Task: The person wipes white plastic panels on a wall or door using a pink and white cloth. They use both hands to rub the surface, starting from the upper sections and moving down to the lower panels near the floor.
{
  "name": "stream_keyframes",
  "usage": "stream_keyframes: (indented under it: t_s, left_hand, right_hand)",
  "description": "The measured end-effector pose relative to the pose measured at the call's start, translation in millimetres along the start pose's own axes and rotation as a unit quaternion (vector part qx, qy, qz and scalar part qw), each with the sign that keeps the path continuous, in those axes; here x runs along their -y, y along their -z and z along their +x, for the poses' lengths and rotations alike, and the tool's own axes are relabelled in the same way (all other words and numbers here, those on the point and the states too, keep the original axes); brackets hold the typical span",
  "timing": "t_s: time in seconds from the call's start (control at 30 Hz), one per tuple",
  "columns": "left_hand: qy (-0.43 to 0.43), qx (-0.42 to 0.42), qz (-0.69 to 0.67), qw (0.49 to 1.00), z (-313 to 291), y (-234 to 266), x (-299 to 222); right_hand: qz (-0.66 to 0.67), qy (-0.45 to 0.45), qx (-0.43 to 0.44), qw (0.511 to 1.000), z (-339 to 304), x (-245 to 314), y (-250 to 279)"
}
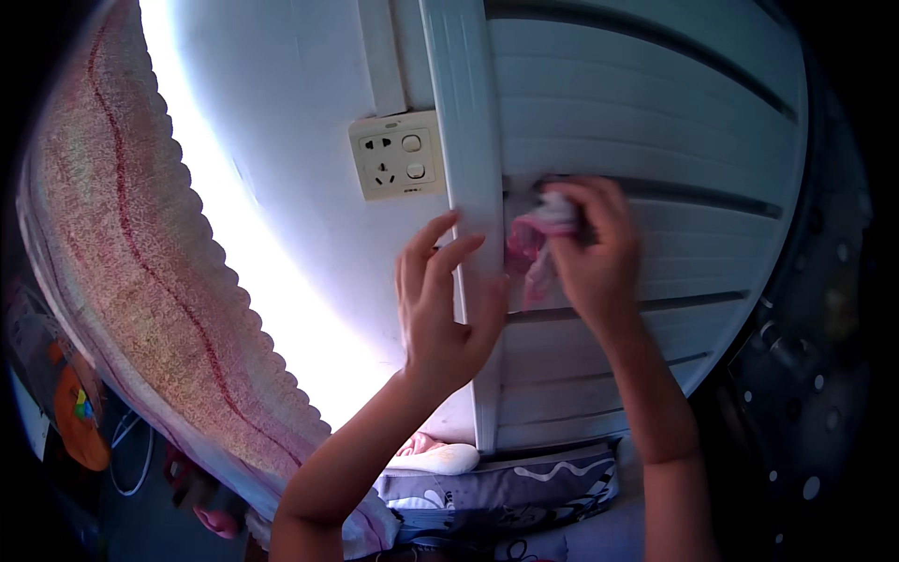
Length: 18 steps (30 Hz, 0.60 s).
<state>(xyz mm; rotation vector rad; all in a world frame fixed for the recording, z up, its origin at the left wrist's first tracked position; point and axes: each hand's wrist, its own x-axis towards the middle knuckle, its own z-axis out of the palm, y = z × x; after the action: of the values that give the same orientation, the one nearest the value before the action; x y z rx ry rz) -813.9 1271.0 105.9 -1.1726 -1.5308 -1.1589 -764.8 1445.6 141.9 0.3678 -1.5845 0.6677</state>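
My right hand (601,245) grips a crumpled pink-and-white cloth (536,236) against the front of a white slatted panel (618,84). Part of the cloth hangs below the fingers, and motion blurs both. My left hand (438,304) is raised beside the panel's upright edge post (465,122). Its fingers are apart and slightly curled, with nothing between them. Whether its fingertips touch the post I cannot tell.
A cream wall socket with switches (398,155) sits above my left hand. To the left hangs a pink-and-yellow scalloped towel-like cloth (159,253). Grey patterned bedding (524,487) lies below the panel, beside a white pillow-like item (440,459). Dark dotted fabric (815,421) is at right.
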Motion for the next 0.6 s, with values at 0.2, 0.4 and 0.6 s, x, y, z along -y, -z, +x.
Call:
stream_keyframes:
  t_s: [0.2, 0.4, 0.6]
  left_hand:
    - [-0.155, -0.084, -0.046, 0.983, -13, -42, 46]
    - [-0.145, -0.046, 0.010, 0.988, -16, -57, 47]
    - [-0.150, -0.037, -0.008, 0.988, -17, -63, 50]
  right_hand:
    - [-0.243, 0.133, 0.026, 0.960, -12, 8, -34]
    - [-0.414, 0.217, 0.040, 0.883, -4, -22, -2]
    - [-0.561, 0.169, -0.078, 0.807, -8, -64, 75]
